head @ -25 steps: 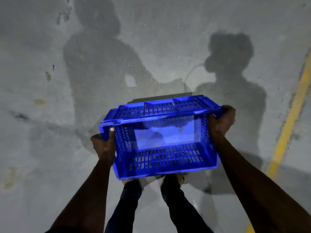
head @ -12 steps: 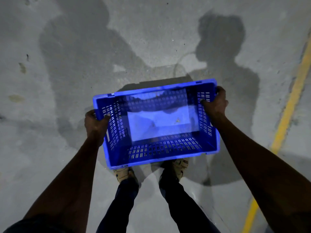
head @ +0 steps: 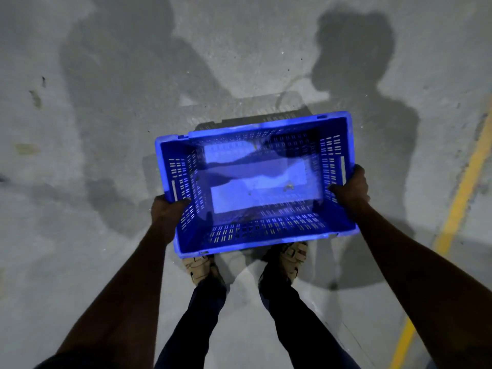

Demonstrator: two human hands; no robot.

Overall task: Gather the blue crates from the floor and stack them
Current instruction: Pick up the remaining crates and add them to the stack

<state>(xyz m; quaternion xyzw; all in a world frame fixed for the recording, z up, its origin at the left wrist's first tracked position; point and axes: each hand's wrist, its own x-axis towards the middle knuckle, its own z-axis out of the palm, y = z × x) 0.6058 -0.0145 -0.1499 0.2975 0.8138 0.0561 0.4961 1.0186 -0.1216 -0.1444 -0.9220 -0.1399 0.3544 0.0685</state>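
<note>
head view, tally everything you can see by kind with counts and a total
blue crate: 1, held by both hands
hands: 2, left hand and right hand
tan shoes: 2, left shoe and right shoe
yellow floor line: 1
total: 6

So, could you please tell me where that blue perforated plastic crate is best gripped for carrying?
Grip the blue perforated plastic crate by its two short end walls, one from each side, near the handle slots under the rim. It is held open side up, so the rims give fingers a lip. The left hand and right hand hold it that way, thumbs inside the walls.
</note>
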